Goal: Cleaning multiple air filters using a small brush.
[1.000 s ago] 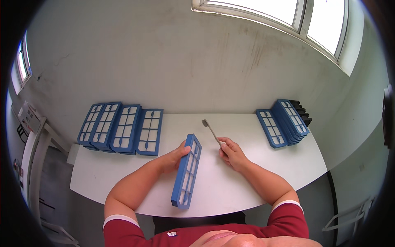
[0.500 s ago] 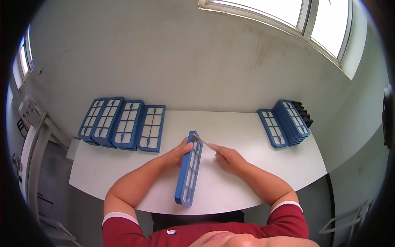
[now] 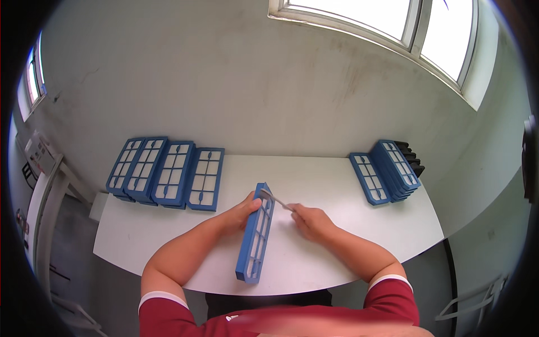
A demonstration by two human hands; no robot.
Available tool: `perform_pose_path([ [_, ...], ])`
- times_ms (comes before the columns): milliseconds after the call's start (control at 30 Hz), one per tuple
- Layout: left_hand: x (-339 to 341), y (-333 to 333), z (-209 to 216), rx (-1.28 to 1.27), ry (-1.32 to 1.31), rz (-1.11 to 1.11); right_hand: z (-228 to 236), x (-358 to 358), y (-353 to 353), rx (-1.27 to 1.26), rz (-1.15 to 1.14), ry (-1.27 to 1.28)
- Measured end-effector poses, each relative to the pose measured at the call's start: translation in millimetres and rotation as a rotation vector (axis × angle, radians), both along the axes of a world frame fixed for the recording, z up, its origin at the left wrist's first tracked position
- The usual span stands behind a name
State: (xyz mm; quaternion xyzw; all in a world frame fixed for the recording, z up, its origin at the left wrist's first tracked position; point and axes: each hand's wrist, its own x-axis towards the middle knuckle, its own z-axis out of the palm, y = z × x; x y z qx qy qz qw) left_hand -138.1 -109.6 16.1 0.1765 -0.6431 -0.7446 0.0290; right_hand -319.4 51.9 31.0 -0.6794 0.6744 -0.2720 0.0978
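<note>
Near the front of the white table, I hold a blue-framed air filter with white pleats on its long edge, tilted with its gridded face to the right. My left hand is closed round the filter's upper left side, thumb over the frame; its other fingers are mostly hidden behind. To the right, my right hand is closed on the handle of a slim grey tool. The tool's far end rests at the top of the gridded face; its tip is too small to make out, perhaps a brush.
At the back left several stacks of similar blue filters stand side by side. More filters sit at the back right, beside black ridged parts. A wall rises behind the table. Another white table stands far left.
The tool's far end has moved slightly down and left on the filter's face, with my right hand following a little. My left hand and the filter keep nearly the same pose.
</note>
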Motion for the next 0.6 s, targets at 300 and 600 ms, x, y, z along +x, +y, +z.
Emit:
perform_pose_path([
  [300,3.2,10.0,16.6,-0.003,-0.012,0.015,-2.5,1.1,4.5,0.053,-0.038,-0.121],
  [600,1.9,6.5,8.7,-0.028,0.033,0.026,-6.6,2.5,5.4,-0.169,-0.040,-0.406],
])
